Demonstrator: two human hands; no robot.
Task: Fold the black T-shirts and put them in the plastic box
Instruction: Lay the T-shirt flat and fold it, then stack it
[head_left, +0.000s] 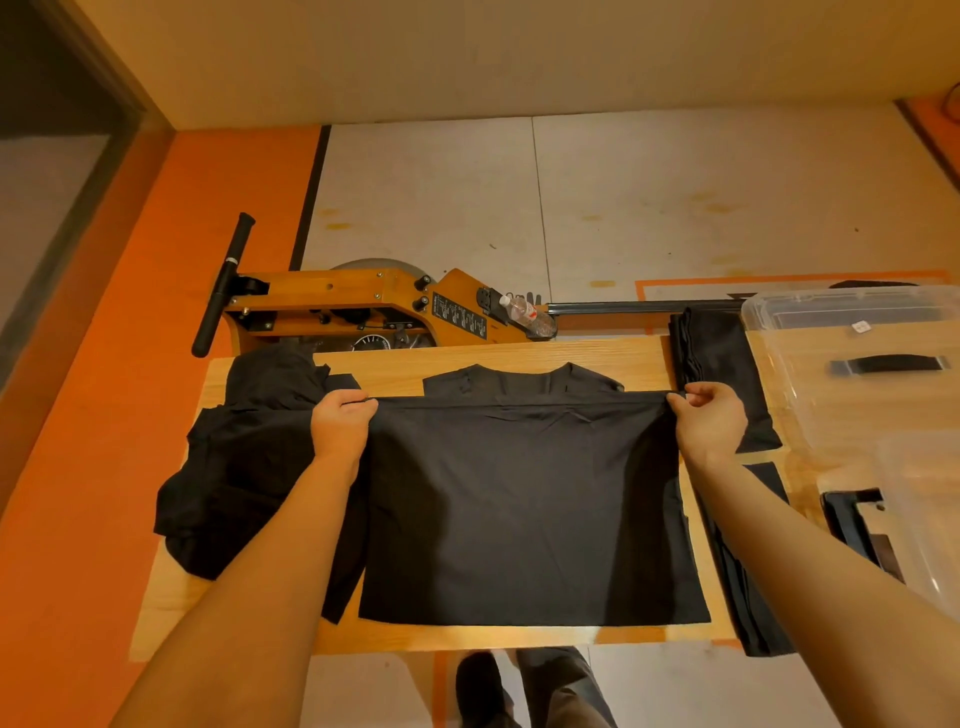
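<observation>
I have the black cotton T-shirt (524, 499) spread on the pale wooden worktop (524, 358), its hem folded up toward the far collar. My left hand (343, 423) pinches the left corner of that folded edge and my right hand (709, 418) pinches the right corner, hands well apart, cloth taut between them. If one pinch slips, I judge the edge will sag and the fold go crooked. The rumpled heap of black shirts (244, 467) lies just left and could snag. A folded black shirt (719, 374) lies far right beside the clear plastic box (852, 312), so dragging may disturb it
</observation>
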